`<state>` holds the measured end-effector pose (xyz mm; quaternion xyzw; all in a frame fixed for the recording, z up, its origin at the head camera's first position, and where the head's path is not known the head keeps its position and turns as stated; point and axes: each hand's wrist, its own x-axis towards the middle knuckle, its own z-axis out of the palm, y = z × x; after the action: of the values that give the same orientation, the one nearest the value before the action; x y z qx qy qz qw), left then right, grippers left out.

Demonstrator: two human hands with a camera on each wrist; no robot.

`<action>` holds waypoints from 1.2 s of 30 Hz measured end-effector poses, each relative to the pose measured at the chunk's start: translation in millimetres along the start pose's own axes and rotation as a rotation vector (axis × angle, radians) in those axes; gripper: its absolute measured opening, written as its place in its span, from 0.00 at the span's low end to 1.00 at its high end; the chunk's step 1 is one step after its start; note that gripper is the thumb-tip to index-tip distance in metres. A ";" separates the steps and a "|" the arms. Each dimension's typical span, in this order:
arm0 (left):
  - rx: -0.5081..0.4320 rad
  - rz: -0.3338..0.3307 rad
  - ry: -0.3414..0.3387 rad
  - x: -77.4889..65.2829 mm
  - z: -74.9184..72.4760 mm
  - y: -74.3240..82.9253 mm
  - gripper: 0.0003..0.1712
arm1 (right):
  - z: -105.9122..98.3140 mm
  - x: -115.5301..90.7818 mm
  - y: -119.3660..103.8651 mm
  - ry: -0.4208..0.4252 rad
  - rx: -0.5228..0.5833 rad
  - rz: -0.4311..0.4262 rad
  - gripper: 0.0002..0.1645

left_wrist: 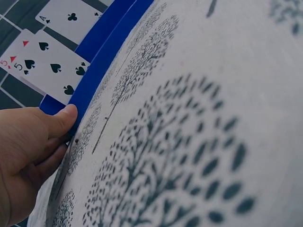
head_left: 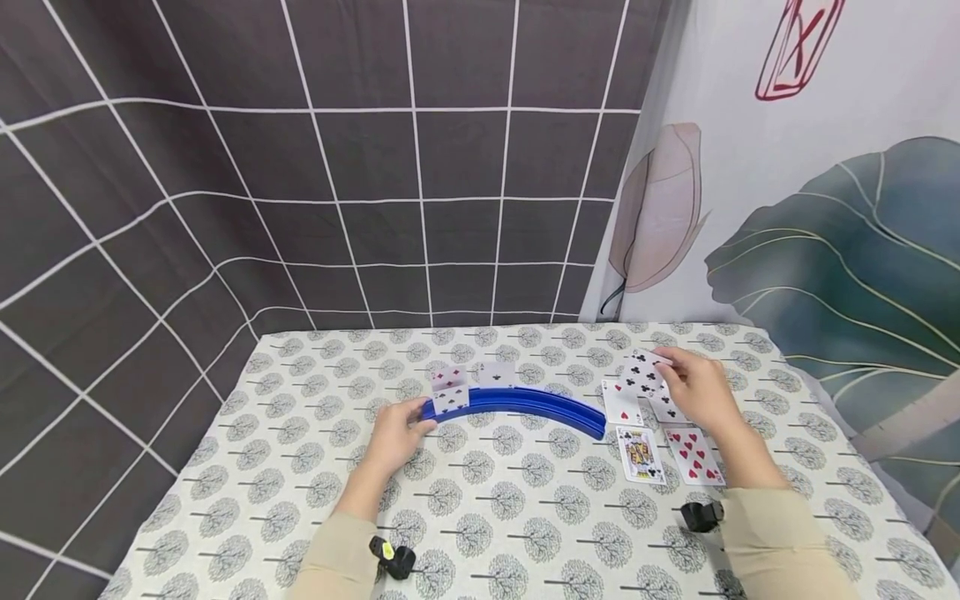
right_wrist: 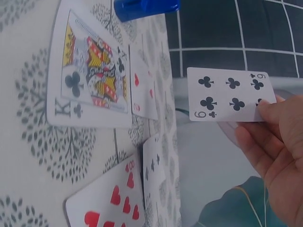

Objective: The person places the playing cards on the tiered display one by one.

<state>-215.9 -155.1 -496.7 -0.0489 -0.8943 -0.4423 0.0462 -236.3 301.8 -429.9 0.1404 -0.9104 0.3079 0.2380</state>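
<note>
My left hand [head_left: 396, 433] pinches the left end of a curved blue card holder [head_left: 525, 405], thumb on its near side. Standing in the holder are a five of spades [left_wrist: 54, 66], a red five [left_wrist: 20, 53] partly hidden behind it, and an ace of clubs [left_wrist: 71, 20] further along. Between thumb and fingers, my right hand [head_left: 701, 396] pinches a six of clubs [right_wrist: 227, 94], raised above the cards on the right. Beneath it lie a two of hearts [head_left: 621, 408] and a clubs card [head_left: 667, 410], partly covered in the head view.
Nearer me, a king of clubs [head_left: 641, 456] and an eight of hearts [head_left: 694, 457] lie face up on the tree-patterned tablecloth [head_left: 510, 533]. The holder's right end reaches close to the cards. A dark gridded curtain [head_left: 360, 158] hangs behind the table.
</note>
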 end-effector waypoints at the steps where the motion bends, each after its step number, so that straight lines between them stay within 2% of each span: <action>1: 0.002 0.002 0.001 -0.1 0.1 0.1 0.27 | 0.6 0.6 -0.8 0.000 0.004 -0.001 0.16; 15: 0.017 -0.004 0.001 2.0 0.6 -3.5 0.26 | 8.8 9.9 -13.2 -0.056 0.034 0.009 0.16; 29: -0.007 0.005 -0.006 1.3 0.1 -2.5 0.26 | 16.2 13.6 -30.4 -0.108 0.061 0.030 0.17; 36: -0.002 0.012 -0.006 1.4 -0.4 -3.2 0.27 | 20.8 13.9 -41.9 -0.086 0.064 -0.009 0.16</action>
<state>-217.8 -157.3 -498.8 -0.0554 -0.8936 -0.4430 0.0460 -238.5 254.8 -416.5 0.1652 -0.9088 0.3296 0.1954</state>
